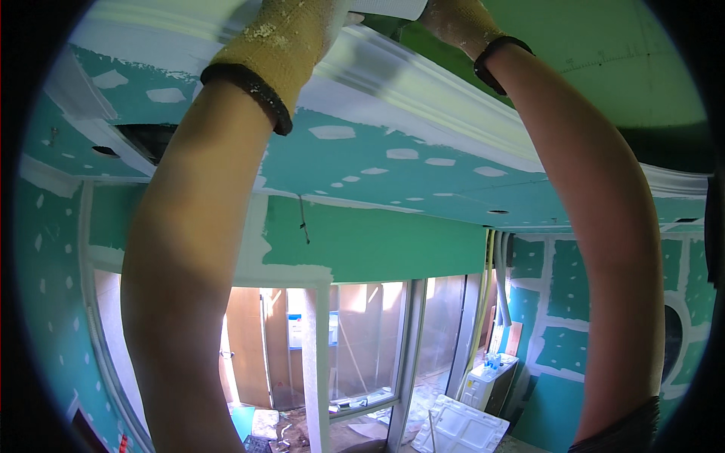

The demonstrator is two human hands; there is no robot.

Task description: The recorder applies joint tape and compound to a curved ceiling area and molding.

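Note:
Both my arms reach up overhead, in yellow work gloves with dark cuffs. My left hand [291, 38], its glove flecked with white compound, is beside the white cornice moulding [400, 79]. My right hand [462, 24] is farther right, against the green recessed ceiling panel [604, 53]. Between the hands, at the top edge, stretches a white, finely textured strip [393, 7]; each hand meets one end of it and appears closed on it. A bare fingertip shows below the strip by the left glove. Most of the fingers are cut off by the top edge.
The green board ceiling [362, 158] has white filler patches and round cut-outs. A cable [303, 223] dangles from it. Below are glazed doors [366, 347], a white cabinet [487, 381], a leaning white panel [461, 426] and floor debris. Grey pipes [501, 279] hang by the right wall.

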